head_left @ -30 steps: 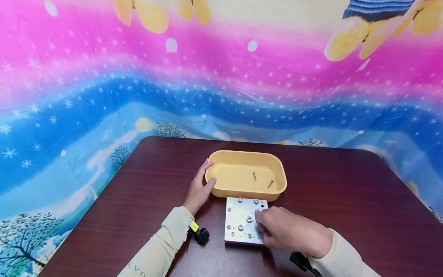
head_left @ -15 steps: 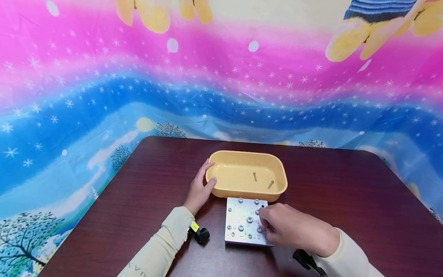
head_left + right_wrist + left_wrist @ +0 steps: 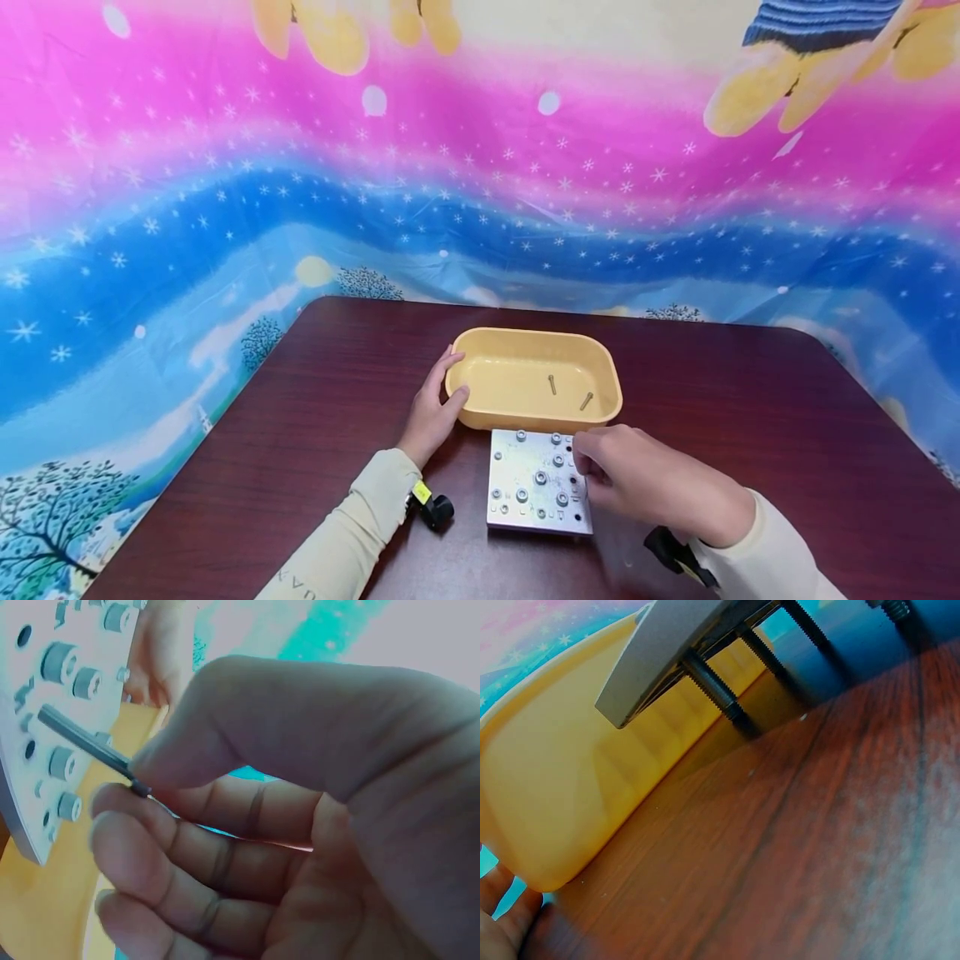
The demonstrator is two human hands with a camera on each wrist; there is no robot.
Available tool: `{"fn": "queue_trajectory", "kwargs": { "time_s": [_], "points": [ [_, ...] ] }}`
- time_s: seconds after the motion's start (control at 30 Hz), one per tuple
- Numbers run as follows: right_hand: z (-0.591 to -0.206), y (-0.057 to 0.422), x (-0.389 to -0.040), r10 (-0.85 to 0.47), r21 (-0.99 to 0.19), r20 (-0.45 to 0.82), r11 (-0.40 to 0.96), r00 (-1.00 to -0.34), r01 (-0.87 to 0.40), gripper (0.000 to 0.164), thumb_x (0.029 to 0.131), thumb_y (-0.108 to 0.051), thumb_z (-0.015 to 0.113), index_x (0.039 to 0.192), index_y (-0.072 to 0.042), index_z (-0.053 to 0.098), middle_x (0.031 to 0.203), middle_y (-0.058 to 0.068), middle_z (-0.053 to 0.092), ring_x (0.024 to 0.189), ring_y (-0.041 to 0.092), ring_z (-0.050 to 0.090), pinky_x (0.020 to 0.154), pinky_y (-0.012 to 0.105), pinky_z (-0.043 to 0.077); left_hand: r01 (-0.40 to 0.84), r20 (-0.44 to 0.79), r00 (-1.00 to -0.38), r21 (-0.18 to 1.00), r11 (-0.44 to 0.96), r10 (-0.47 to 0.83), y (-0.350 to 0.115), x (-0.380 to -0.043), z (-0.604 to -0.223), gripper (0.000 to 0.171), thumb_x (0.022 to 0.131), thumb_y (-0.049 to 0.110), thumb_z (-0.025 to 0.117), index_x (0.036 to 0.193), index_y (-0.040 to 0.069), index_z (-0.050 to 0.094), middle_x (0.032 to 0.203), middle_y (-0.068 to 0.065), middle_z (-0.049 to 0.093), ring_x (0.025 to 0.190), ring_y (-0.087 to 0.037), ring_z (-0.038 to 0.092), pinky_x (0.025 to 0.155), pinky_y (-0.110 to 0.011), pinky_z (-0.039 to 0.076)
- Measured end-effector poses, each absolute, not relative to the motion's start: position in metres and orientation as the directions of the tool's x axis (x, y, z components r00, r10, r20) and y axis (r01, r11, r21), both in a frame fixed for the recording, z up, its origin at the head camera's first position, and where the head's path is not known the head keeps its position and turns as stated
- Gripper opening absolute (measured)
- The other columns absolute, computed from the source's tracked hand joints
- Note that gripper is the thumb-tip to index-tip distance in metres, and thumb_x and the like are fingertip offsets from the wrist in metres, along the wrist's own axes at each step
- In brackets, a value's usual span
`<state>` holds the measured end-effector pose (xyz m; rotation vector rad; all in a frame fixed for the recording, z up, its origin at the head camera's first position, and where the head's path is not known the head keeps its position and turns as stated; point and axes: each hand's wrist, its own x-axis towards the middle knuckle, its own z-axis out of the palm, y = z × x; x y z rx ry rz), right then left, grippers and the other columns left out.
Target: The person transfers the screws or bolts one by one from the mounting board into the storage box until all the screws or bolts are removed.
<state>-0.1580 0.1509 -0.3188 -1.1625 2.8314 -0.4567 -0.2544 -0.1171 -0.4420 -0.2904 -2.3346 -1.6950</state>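
I have the left hand (image 3: 431, 414) gripping the left edge of the bin (image 3: 504, 385), the right hand (image 3: 647, 479) pinching a screw (image 3: 84, 740) near the plate's right edge (image 3: 583, 500), open table (image 3: 750, 400) stretching rightward.

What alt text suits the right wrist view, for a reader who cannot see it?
A right hand pinches a thin metal screw near one end, in front of a metal plate set with bolts and dark holes. Beyond it are part of a yellow tray and the left hand.
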Motion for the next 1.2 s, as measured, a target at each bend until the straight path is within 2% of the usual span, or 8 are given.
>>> {"fn": "queue_trajectory", "kwargs": {
  "time_s": [0.33, 0.53, 0.7, 0.93, 1.2],
  "points": [
    [-0.309, 0.160, -0.168, -0.670, -0.295, 0.157, 0.670, -0.726, -0.681, 0.021, 0.079, -0.001, 0.061, 0.077, -0.021, 0.057, 0.068, -0.016, 0.049, 0.058, -0.001, 0.044, 0.053, 0.019, 0.041, 0.306, 0.316, -0.949, 0.899, 0.314, 0.019, -0.118, -0.255, -0.444, 0.050, 0.093, 0.017, 0.057, 0.142, 0.021, 0.047, 0.155, 0.015, 0.028, 0.142, -0.010, 0.023, 0.113, -0.039, 0.024],
    [-0.311, 0.165, -0.182, -0.644, -0.262, 0.294, 0.656, -0.706, -0.708, 0.018, 0.079, 0.000, 0.064, 0.079, -0.018, 0.061, 0.071, -0.015, 0.052, 0.061, 0.001, 0.048, 0.056, 0.020, 0.044, 0.305, 0.316, -0.948, 0.898, 0.318, 0.015, -0.118, -0.255, -0.444, 0.050, 0.093, 0.017, 0.058, 0.142, 0.021, 0.047, 0.154, 0.015, 0.028, 0.142, -0.009, 0.024, 0.113, -0.039, 0.024],
    [-0.315, 0.167, -0.196, -0.589, -0.245, 0.371, 0.684, -0.718, -0.687, 0.014, 0.080, 0.000, 0.066, 0.081, -0.014, 0.064, 0.073, -0.013, 0.055, 0.063, 0.002, 0.050, 0.057, 0.021, 0.047, 0.299, 0.310, -0.951, 0.901, 0.314, 0.018, -0.117, -0.255, -0.443, 0.051, 0.093, 0.016, 0.057, 0.142, 0.021, 0.047, 0.156, 0.012, 0.028, 0.142, -0.010, 0.024, 0.113, -0.040, 0.025],
    [-0.319, 0.169, -0.217, -0.546, -0.276, 0.401, 0.694, -0.736, -0.665, 0.011, 0.082, -0.001, 0.064, 0.085, -0.011, 0.066, 0.075, -0.009, 0.060, 0.063, 0.001, 0.052, 0.056, 0.021, 0.048, 0.301, 0.314, -0.949, 0.898, 0.321, 0.014, -0.117, -0.256, -0.442, 0.051, 0.094, 0.015, 0.057, 0.143, 0.022, 0.046, 0.157, 0.005, 0.028, 0.143, -0.011, 0.023, 0.114, -0.041, 0.024],
    [-0.334, 0.169, -0.241, -0.474, -0.296, 0.421, 0.734, -0.774, -0.611, 0.007, 0.085, -0.005, 0.064, 0.087, -0.011, 0.067, 0.077, -0.005, 0.063, 0.060, 0.006, 0.052, 0.056, 0.024, 0.047, 0.306, 0.320, -0.947, 0.892, 0.334, 0.015, -0.117, -0.256, -0.444, 0.051, 0.094, 0.016, 0.058, 0.143, 0.022, 0.046, 0.156, 0.009, 0.029, 0.142, -0.009, 0.024, 0.114, -0.040, 0.023]
  ]
}}
